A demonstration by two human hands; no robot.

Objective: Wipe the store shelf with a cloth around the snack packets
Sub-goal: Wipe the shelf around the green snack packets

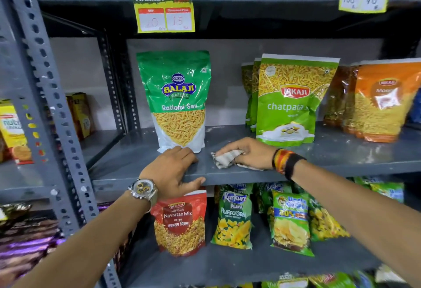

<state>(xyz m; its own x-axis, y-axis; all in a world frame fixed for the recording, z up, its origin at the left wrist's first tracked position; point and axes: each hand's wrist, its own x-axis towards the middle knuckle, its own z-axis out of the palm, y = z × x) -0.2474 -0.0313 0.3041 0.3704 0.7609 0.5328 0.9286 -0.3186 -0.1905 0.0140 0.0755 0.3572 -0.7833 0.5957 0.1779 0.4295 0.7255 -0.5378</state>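
Note:
The grey metal shelf runs across the middle of the view. On it a green Balaji Ratlami Sev packet stands upright at the left, and a light green Bikaji Chatpata packet stands to its right. My right hand presses a crumpled white cloth onto the bare shelf between these two packets. My left hand grips the shelf's front edge, thumb under the lip, fingers touching the base of the Balaji packet.
Orange Bikaji packets stand at the far right of the shelf. Below are a red Navratan Mix packet, a Kurkure Puffcorn packet and chips packets. A perforated grey upright rises at left. Price tags hang above.

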